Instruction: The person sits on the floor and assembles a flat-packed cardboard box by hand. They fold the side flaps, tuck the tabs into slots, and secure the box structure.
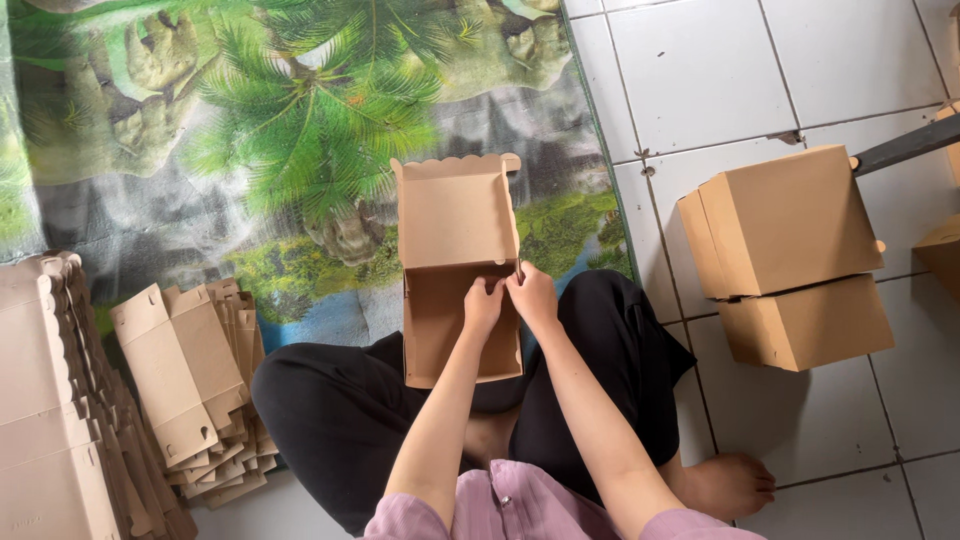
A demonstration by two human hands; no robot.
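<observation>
A palm-tree mat (300,130) fills the upper left, folded boxes (790,260) sit right, flat cardboard (190,380) lies lower left, and at centre over my lap my left hand (483,305) and right hand (532,295) pinch the open box (455,225) at its right wall, fingers closed on cardboard

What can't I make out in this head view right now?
- Fingertips of left hand and right hand: curled over the open box wall, so the grip is unclear.
- Flat stack: cut by the left and bottom edges.
- Inside the closed boxes: hidden by their lids.
- Dark bar: cut by the right edge.
</observation>
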